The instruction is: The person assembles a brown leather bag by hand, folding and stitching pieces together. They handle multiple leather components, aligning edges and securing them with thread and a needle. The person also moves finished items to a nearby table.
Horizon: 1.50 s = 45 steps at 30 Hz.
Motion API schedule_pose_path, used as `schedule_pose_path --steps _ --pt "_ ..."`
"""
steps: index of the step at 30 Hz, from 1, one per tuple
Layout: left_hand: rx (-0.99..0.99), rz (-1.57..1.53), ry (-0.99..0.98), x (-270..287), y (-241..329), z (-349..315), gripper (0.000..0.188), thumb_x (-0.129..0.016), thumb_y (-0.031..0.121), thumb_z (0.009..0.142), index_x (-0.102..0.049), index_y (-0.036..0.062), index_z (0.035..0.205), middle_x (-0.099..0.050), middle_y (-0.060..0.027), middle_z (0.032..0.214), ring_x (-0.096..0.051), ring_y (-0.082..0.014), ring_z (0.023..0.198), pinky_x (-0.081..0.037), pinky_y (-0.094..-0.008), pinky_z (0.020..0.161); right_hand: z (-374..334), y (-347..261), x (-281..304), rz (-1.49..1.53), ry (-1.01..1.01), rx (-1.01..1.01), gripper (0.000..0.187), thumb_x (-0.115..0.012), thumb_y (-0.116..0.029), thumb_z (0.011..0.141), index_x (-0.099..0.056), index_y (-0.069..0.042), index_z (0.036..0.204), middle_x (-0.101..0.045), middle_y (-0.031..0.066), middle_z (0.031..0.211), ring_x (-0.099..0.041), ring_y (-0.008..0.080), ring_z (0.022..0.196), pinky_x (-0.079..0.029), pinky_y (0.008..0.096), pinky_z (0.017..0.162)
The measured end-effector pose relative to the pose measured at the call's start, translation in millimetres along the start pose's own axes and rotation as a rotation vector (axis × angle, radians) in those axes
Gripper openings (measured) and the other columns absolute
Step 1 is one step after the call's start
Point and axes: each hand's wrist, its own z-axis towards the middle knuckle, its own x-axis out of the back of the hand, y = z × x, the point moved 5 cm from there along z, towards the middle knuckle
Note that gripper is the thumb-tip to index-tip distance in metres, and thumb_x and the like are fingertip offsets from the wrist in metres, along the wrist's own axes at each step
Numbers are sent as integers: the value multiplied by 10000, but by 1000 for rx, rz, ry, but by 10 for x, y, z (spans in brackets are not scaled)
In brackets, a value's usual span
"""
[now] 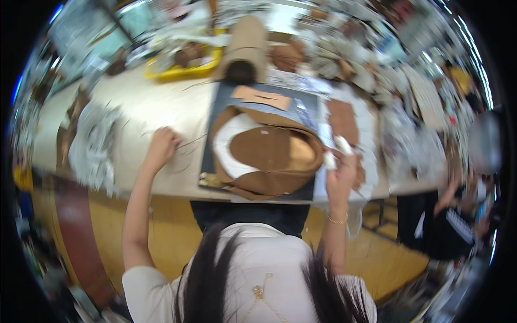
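A brown bag-like piece (264, 183) with a white inner area and a brown oval panel lies on a dark board (309, 107) in front of me. At its right edge is my right hand (341, 167), with white coverings on two fingertips. Those two fingers stand apart, one close to the brown rim; whether it touches is blurred. To the left of the board, my left hand (163, 147) is over the pale tabletop with its fingers curled. Thin dark strands (187, 144) show beside these fingers; what they hold, if anything, is hidden.
A light tan piece with a slot (261, 98) lies at the board's top. Behind stand a brown roll (245, 46) and a yellow tray (161, 72). Clear plastic (94, 142) lies left; brown pieces (343, 121) and plastic bags (406, 142) lie right. Another person (439, 226) is at the right.
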Motion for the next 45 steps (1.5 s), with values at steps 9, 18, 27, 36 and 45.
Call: schedule_pose_path --steps 9,18,27,36,45 --pt "-6 -403 16 599 1184 1420 135 -645 88 858 -641 -17 942 -651 -39 815 -590 -96 752 -473 -243 693 -199 8 419 82 106 -85 368 -575 -4 880 -494 34 1237 -524 121 1148 -641 202 1006 -484 298 857" --pt "-371 -868 -442 -606 3738 3009 187 -681 139 841 -651 -13 946 -661 -61 818 -612 -101 726 -490 -243 652 -429 338 754 -23 163 -178 306 -594 -39 886 -542 21 1182 -544 131 1139 -669 212 923 -503 300 773" --pt "-252 -872 -279 -631 4060 3455 703 -649 445 872 -395 44 1391 -627 -144 1074 -613 -170 996 -504 -287 773 -454 516 996 -30 206 -307 288 -579 -15 879 -554 37 1162 -563 135 1106 -648 209 895 -506 308 775" --pt "-208 -390 -566 258 2331 2150 412 -636 289 905 -583 26 1218 -645 -84 1104 -609 -133 921 -491 -274 813 133 375 559 241 92 -159 331 -576 56 853 -544 22 1181 -558 125 1109 -677 218 925 -534 297 756" --pt "-442 -180 -216 -224 1665 1769 191 -658 137 811 -671 5 947 -633 -113 863 -608 -289 843 -484 -350 770 455 -453 2 536 -115 133 452 -525 -329 965 -526 21 1252 -634 130 1040 -667 186 838 -498 301 776"
